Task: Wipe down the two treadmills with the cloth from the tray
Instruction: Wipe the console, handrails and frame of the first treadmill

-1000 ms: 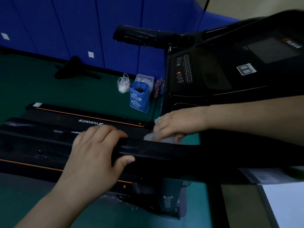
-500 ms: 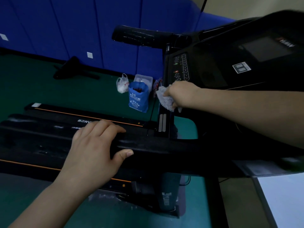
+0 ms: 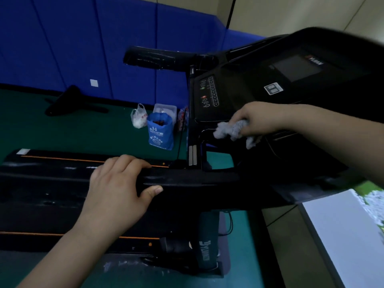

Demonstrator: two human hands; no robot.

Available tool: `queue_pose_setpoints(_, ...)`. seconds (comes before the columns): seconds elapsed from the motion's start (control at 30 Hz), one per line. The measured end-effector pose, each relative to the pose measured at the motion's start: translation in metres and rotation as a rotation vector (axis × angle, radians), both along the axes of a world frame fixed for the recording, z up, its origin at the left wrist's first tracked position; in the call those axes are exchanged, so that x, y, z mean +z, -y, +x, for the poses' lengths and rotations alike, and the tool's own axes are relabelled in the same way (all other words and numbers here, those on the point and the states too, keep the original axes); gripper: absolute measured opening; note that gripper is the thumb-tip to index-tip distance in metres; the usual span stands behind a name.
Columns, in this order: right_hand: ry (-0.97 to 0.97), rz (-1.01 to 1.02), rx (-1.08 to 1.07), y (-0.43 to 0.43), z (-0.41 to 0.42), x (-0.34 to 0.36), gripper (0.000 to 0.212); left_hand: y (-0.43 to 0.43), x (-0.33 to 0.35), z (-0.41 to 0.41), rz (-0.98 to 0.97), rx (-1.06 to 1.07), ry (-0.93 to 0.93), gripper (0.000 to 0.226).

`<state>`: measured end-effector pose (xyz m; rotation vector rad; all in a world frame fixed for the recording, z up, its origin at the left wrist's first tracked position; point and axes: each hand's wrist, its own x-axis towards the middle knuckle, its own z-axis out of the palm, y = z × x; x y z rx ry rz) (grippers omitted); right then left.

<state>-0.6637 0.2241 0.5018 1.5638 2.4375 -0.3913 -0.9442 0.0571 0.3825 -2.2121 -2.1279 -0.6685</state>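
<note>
A black treadmill fills the view, its console (image 3: 249, 94) with a button panel and a dark screen at upper right. My right hand (image 3: 255, 119) grips a crumpled grey cloth (image 3: 232, 129) against the lower edge of the console, just below the button panel. My left hand (image 3: 116, 192) holds the near black handrail (image 3: 197, 179), fingers over the top and thumb on the near side. The treadmill's deck with orange stripes (image 3: 52, 196) lies below the rail at left. A second handrail (image 3: 158, 59) sticks out at the far side.
On the green floor beyond the deck stand a blue bag (image 3: 160, 132), a white plastic bag (image 3: 138, 117) and a clear box (image 3: 165, 109). A black object (image 3: 70, 100) lies by the blue padded wall. A white panel (image 3: 342, 235) is at lower right.
My right hand lifted the cloth from just behind the near handrail up to the console, then slid it right along the console's lower edge. My left hand stayed on the handrail.
</note>
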Motion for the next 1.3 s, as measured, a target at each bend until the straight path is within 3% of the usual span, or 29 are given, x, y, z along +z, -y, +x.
queue_pose_setpoints(0.07,-0.278,0.043,-0.053,0.026,0.001,0.012,0.035,0.001,0.003,0.0,0.0,0.002,-0.013,0.057)
queue_pose_setpoints(0.13,-0.399,0.139,-0.037,0.055,-0.005,0.016,0.039,0.002,0.007,-0.001,-0.019,-0.006,-0.016,0.058)
queue_pose_setpoints(0.27,-0.336,0.11,0.174,0.104,-0.05,-0.015,0.042,-0.003,0.018,-0.009,-0.155,-0.081,-0.018,0.061)
queue_pose_setpoints(0.37,-0.197,0.089,0.307,0.126,-0.075,-0.06,0.065,-0.005,0.033,-0.021,-0.169,-0.08,0.084,0.039)
queue_pose_setpoints(0.5,-0.297,0.139,0.221,0.133,-0.063,-0.071,0.092,0.003,0.054,-0.01,0.027,-0.061,0.29,0.033)
queue_pose_setpoints(0.6,-0.277,0.1,0.127,0.13,-0.039,-0.059,0.102,0.002,0.055,0.031,0.06,-0.219,0.291,0.034)
queue_pose_setpoints(0.7,-0.147,0.194,0.015,0.13,-0.003,-0.052,0.094,-0.002,0.034,0.081,-0.069,-0.309,0.092,0.055)
queue_pose_setpoints(0.77,-0.108,0.241,-0.047,0.131,0.014,-0.055,0.084,-0.004,0.018,0.107,-0.105,-0.233,-0.181,0.077)
queue_pose_setpoints(0.8,-0.109,0.272,-0.045,0.132,0.018,-0.06,0.079,-0.007,0.013,0.116,-0.097,-0.199,-0.225,0.082)
queue_pose_setpoints(1.03,-0.177,0.461,-0.002,0.134,0.02,-0.076,0.068,-0.022,-0.002,0.062,0.102,-0.333,-0.334,0.065)
queue_pose_setpoints(1.2,-0.201,0.491,0.006,0.136,0.022,-0.08,0.066,-0.013,-0.011,-0.003,0.137,-0.249,-0.332,0.063)
queue_pose_setpoints(1.3,-0.194,0.494,0.008,0.135,0.022,-0.08,0.066,-0.014,-0.005,0.021,0.134,-0.142,-0.289,0.06)
